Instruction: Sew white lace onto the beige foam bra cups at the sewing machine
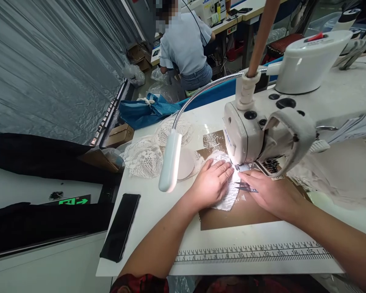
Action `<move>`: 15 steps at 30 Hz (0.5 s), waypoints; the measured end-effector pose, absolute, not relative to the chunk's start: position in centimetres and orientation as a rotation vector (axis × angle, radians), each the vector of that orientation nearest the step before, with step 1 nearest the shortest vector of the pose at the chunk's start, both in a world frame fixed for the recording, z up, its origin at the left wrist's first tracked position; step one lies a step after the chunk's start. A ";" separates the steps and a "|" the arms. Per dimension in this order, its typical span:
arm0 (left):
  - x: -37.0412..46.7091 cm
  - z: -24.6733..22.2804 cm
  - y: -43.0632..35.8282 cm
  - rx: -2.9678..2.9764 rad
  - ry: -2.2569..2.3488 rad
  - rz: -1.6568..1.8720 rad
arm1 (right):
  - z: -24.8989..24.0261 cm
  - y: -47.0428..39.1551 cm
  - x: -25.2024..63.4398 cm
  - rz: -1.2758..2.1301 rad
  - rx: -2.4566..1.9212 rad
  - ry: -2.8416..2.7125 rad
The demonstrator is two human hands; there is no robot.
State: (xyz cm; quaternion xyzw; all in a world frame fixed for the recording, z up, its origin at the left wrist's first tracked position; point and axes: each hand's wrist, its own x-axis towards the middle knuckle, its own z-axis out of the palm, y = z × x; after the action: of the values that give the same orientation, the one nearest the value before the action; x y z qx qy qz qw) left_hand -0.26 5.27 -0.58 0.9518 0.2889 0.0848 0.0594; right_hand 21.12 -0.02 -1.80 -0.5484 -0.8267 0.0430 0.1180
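Observation:
A piece of white lace fabric (231,198) lies at the needle area of a white sewing machine (242,134). My left hand (210,182) rests flat on the lace, its fingers stretched toward the presser foot. Just right of the lace, my right hand (266,189) is closed around small thread snips (245,187), whose two pointed blades stick out to the left over the fabric. The fingertips of that hand are close to the presser foot. Under the lace is a brown sheet (240,217) on the white table (152,226).
Lace pieces (144,158) lie left of a gooseneck lamp (171,162). A black phone (120,228) rests near the left table edge. A ruler strip (253,253) runs along the front. Pale fabric (338,171) is heaped at right. Another person (186,44) sits beyond the table.

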 end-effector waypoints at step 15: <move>-0.5 -0.5 4.0 2.599 1.130 0.343 | -1.9 -0.1 22.1 0.541 -1.609 -2.176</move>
State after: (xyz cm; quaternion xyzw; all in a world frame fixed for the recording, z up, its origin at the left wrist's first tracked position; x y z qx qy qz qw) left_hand -0.47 4.01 -0.52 0.9010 0.3919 0.1190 0.1429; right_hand 22.09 -0.06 -1.87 -0.5725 -0.7741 0.1923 0.1900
